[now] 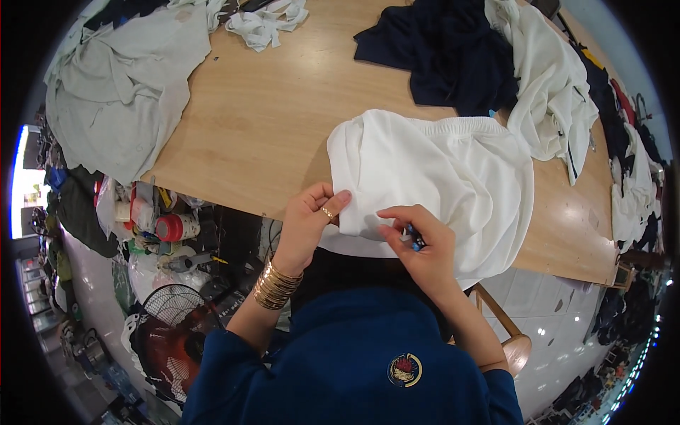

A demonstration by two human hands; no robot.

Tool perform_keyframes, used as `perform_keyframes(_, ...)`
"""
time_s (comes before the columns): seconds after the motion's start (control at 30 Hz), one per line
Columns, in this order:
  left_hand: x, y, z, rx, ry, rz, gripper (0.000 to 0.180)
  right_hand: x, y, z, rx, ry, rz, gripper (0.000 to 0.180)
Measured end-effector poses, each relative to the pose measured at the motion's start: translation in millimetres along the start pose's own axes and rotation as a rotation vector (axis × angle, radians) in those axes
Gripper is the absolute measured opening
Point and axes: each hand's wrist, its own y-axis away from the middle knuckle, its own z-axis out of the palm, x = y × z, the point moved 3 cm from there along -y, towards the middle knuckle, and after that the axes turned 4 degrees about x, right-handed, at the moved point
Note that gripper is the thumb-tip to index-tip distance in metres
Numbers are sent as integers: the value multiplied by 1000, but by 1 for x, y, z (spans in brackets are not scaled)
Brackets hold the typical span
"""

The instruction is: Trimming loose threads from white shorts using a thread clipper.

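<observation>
White shorts with a gathered elastic waistband [467, 127] lie over the near edge of the table, part of the cloth hanging toward me. My left hand [309, 221], with a ring and a stack of gold bangles, pinches the left edge of the shorts between thumb and fingers. Just to the right, over the same cloth, my right hand [428, 244] is curled around a small black and blue tool [414, 238]. Most of that tool is hidden in the palm, so its kind does not show. Thumb and forefinger of this hand stand slightly apart near the fabric.
Light grey cloth [120, 85] covers the table's [262, 106] left end. White strips [268, 25] lie at the back; a navy garment [453, 53] and white garment [549, 78] lie back right. A fan [173, 340] stands lower left, a wooden chair [516, 347] lower right.
</observation>
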Motion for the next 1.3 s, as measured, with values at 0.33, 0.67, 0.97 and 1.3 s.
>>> perform_keyframes(0.33, 7, 5, 10, -90, 19, 0, 12, 10, -6, 17, 40, 12, -40, 9)
perform_keyframes(0.67, 0, 4, 8, -193, -90, -33, 20, 19, -6, 9, -159, -352, 492, 15)
perform_keyframes(0.97, 0, 7, -1, -82, -66, 49, 15, 9, -7, 3, -44, -59, 203, 16)
perform_keyframes(1.3, 3, 11, 6, -133, 32, 21, 16, -2, -5, -5, -31, 538, -285, 23)
